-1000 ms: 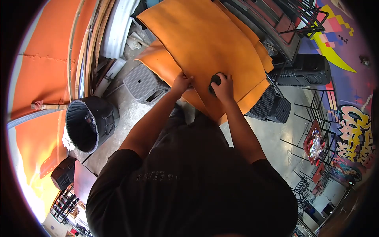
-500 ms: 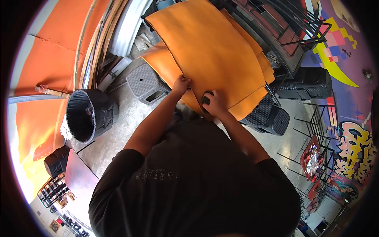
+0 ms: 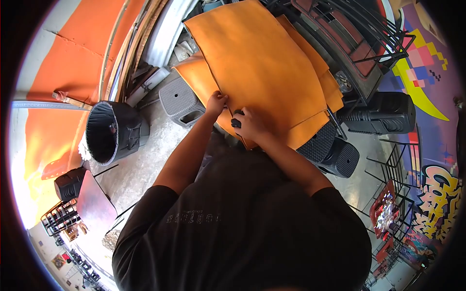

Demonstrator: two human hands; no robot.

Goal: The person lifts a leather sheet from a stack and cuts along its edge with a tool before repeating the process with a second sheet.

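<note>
A large orange-tan sheet [image 3: 262, 63], leather-like, lies over more sheets of the same colour in front of me. My left hand [image 3: 217, 103] is closed, fingertips pinched at the sheet's left edge close to my body. Just to the right of it, my right hand [image 3: 251, 125] is wrapped round a small black rounded object [image 3: 237, 119], whose kind I cannot make out. That object rests on or just above the sheet near the same edge. Its underside is hidden.
A grey plastic stool [image 3: 178, 99] stands left of the sheets, with a black-lined bin [image 3: 103, 136] beyond it. Black stools [image 3: 343, 157] and a black speaker-like case [image 3: 388, 113] are on the right. Metal frames [image 3: 374, 43] crowd the upper right.
My right hand has moved left with the black object, closer to my left hand. The left hand stays pinched at the edge. The whole view has shifted slightly.
</note>
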